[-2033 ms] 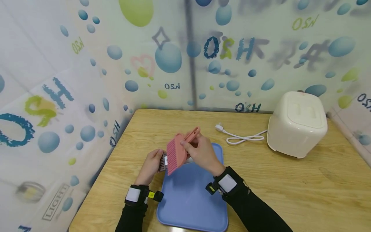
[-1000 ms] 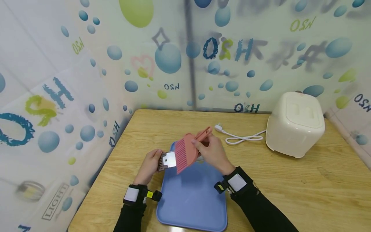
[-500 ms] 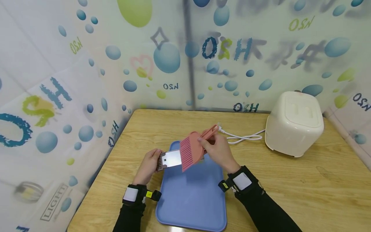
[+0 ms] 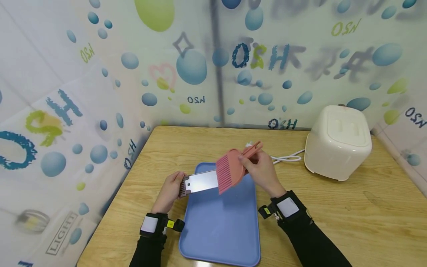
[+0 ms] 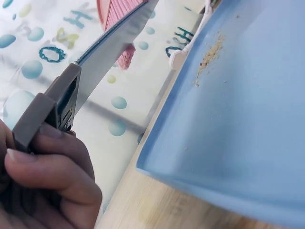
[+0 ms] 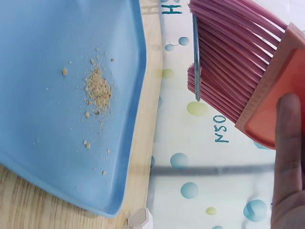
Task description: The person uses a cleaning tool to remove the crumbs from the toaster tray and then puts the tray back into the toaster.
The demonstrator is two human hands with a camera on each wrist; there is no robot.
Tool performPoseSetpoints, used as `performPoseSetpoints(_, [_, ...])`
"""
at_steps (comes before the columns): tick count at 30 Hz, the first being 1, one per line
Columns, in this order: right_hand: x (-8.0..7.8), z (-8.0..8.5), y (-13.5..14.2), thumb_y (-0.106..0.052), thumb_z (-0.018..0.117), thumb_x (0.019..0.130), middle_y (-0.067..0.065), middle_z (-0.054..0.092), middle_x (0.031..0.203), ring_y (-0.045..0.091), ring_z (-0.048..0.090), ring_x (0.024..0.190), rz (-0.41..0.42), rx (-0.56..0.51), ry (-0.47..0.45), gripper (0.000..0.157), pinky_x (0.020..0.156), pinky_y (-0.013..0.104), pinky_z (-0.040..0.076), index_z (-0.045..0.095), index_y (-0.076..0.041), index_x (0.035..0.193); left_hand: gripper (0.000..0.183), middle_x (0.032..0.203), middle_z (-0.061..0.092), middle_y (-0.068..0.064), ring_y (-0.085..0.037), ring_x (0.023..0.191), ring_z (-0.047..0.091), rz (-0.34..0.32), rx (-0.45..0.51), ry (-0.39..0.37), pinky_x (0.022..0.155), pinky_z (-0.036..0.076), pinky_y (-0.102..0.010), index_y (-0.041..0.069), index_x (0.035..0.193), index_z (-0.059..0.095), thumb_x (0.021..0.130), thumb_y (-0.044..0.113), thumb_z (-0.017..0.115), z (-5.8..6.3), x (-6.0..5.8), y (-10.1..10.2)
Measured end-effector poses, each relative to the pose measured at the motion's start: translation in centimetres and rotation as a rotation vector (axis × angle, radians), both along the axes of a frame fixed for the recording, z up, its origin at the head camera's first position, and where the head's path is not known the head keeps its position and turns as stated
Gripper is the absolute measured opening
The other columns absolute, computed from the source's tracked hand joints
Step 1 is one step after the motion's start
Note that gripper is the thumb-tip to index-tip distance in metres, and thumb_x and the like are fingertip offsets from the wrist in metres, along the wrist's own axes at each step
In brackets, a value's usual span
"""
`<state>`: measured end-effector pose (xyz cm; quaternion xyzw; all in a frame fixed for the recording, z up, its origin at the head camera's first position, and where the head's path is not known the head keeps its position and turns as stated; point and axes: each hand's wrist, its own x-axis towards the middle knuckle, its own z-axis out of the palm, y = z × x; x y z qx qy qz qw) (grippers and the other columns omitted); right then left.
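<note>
My left hand (image 4: 169, 191) grips the grey ridged end of a flat metal crumb tray (image 4: 202, 181), holding it tilted above the blue tray (image 4: 220, 226). With my right hand (image 4: 263, 173) I pinch a pink brush (image 4: 237, 167) by its head and handle. Its bristles (image 6: 233, 52) lie on both sides of the metal plate near its far end, as the right wrist view shows. Below, a small heap of tan crumbs (image 6: 99, 90) lies on the blue tray, with loose bits scattered around. The brush covers the plate's far end in the head view.
A cream toaster (image 4: 338, 142) stands at the right back of the wooden table (image 4: 333, 218). Its white cord (image 4: 287, 158) lies looped beside it, partly behind my right hand. Patterned sheets (image 4: 166, 74) hang behind the table and at the left.
My right hand has drawn the brush rightward along the metal plate, away from my left hand, so more of the plate shows. The left hand stays almost still.
</note>
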<state>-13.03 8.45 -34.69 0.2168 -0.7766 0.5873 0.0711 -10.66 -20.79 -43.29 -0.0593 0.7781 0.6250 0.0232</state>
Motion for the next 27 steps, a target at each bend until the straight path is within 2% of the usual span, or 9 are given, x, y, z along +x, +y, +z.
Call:
performPoseSetpoints(4, [-0.1, -0.1, 0.5, -0.014, 0.057, 0.091, 0.018, 0.062, 0.086, 0.023, 0.061, 0.070, -0.014, -0.006, -0.020, 0.026, 0.059, 0.042, 0.052, 0.055, 0.005, 0.107, 0.035, 0.073, 0.050, -0.013, -0.020, 0.052, 0.045, 0.002, 0.007, 0.001, 0.041, 0.032, -0.027, 0.006, 0.098, 0.058, 0.100, 0.032, 0.034, 0.0, 0.0, -0.1])
performPoseSetpoints(12, [-0.9, -0.7, 1.6, -0.019, 0.058, 0.090, 0.015, 0.063, 0.084, 0.021, 0.061, 0.068, -0.039, 0.015, -0.017, 0.024, 0.057, 0.037, 0.052, 0.056, 0.001, 0.102, 0.036, 0.072, 0.050, -0.012, -0.020, 0.052, 0.046, 0.004, 0.024, -0.006, 0.042, 0.033, -0.026, 0.004, 0.097, 0.058, 0.100, 0.031, 0.035, 0.1, 0.1, -0.2])
performPoseSetpoints(18, [-0.8, 0.0, 2.2, -0.015, 0.057, 0.091, 0.018, 0.062, 0.085, 0.024, 0.061, 0.068, -0.023, 0.015, -0.003, 0.022, 0.057, 0.036, 0.052, 0.055, 0.003, 0.103, 0.034, 0.075, 0.050, -0.012, -0.020, 0.054, 0.046, -0.008, 0.034, -0.031, 0.042, 0.034, -0.027, 0.002, 0.098, 0.056, 0.101, 0.027, 0.033, 0.1, 0.0, -0.5])
performPoseSetpoints(27, [-0.9, 0.3, 2.8, -0.013, 0.056, 0.091, 0.019, 0.062, 0.085, 0.023, 0.061, 0.068, -0.025, 0.024, 0.028, 0.022, 0.056, 0.033, 0.052, 0.055, 0.005, 0.104, 0.035, 0.074, 0.051, -0.012, -0.019, 0.053, 0.045, 0.005, 0.030, -0.015, 0.042, 0.033, -0.026, 0.004, 0.098, 0.058, 0.101, 0.030, 0.034, 0.0, 0.0, -0.6])
